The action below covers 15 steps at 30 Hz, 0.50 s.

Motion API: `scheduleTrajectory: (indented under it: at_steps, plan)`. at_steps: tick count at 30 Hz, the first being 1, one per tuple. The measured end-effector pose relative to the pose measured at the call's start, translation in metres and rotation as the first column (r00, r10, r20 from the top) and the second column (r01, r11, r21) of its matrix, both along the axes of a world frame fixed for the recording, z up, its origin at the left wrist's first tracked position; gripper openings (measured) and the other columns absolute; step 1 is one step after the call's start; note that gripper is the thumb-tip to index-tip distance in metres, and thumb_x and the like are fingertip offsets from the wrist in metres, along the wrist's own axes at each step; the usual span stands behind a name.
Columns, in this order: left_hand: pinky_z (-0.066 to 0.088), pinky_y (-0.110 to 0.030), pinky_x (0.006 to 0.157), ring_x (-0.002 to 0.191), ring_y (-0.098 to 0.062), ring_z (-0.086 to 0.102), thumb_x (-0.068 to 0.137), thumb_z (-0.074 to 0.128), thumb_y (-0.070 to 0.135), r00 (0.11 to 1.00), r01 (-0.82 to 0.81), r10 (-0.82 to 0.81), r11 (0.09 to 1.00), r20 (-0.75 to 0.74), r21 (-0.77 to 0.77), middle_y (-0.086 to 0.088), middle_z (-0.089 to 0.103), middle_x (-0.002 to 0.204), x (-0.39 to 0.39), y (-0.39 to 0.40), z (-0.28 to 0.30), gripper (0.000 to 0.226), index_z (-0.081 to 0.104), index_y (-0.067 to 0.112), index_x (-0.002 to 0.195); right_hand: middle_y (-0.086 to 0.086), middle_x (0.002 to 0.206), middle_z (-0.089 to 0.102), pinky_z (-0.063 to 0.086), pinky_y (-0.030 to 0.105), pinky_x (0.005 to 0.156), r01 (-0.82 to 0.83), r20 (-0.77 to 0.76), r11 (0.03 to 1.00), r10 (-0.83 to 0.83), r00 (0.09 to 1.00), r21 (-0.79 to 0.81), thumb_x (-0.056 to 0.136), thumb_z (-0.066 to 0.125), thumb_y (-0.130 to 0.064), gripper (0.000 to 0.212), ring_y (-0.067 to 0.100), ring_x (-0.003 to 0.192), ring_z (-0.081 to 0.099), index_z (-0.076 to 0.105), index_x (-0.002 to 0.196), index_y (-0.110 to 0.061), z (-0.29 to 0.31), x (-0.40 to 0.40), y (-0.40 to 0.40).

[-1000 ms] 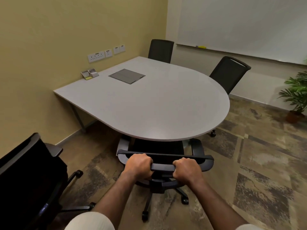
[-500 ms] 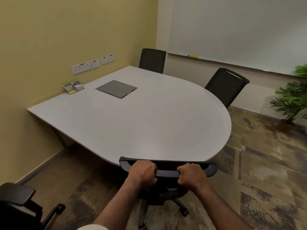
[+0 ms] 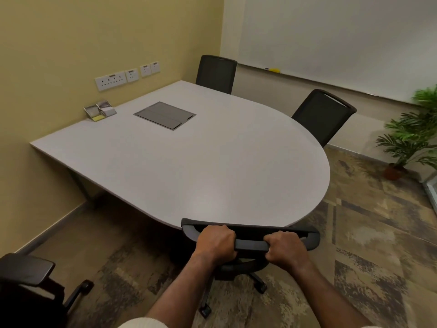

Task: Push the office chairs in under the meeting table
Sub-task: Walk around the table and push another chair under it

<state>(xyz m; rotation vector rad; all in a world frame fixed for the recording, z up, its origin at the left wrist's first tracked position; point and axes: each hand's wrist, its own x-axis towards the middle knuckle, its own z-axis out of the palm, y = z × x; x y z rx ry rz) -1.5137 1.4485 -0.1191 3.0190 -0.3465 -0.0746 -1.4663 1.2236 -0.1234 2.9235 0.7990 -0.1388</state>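
Both hands — the left hand and the right hand — are clenched around the top bar of the black office chair, whose backrest meets the rounded near edge of the grey meeting table — seat hidden beneath it.

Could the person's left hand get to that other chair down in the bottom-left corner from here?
Probably yes: the left hand now grips the chair back, but only bare floor lies between it and the corner chair's armrest.
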Motion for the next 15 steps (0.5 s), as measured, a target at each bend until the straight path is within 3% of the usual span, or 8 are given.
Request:
scheduleTrajectory:
  at_steps: [7, 15]
  plan:
    - [0.052, -0.036, 0.063, 0.066, -0.029, 0.065, 0.073, 0.056, 0.036, 0.999, -0.028, 0.029, 0.999, -0.037, 0.024, -0.003, 0.067, 0.073, -0.009, 0.008, 0.005, 0.017, 0.06, 0.021, 0.071, 0.0, 0.086, 0.07, 0.049, 0.037, 0.073, 0.015, -0.02, 0.999, -0.014, 1.0, 0.044, 0.075, 0.054, -0.037, 0.02, 0.025, 0.082, 0.066, 0.063, 0.085, -0.023, 0.0, -0.013, 0.009]
    - [0.048, -0.036, 0.061, 0.064, -0.028, 0.064, 0.075, 0.058, 0.037, 0.997, -0.028, 0.029, 1.0, -0.078, 0.011, -0.004, 0.067, 0.073, -0.018, 0.003, 0.009, 0.016, 0.057, 0.022, 0.069, -0.001, 0.089, 0.071, 0.052, 0.037, 0.077, 0.028, -0.032, 1.0, -0.028, 0.999, 0.008, 0.078, 0.053, -0.036, 0.021, 0.023, 0.085, 0.066, 0.065, 0.089, -0.023, 0.001, -0.021, 0.005]
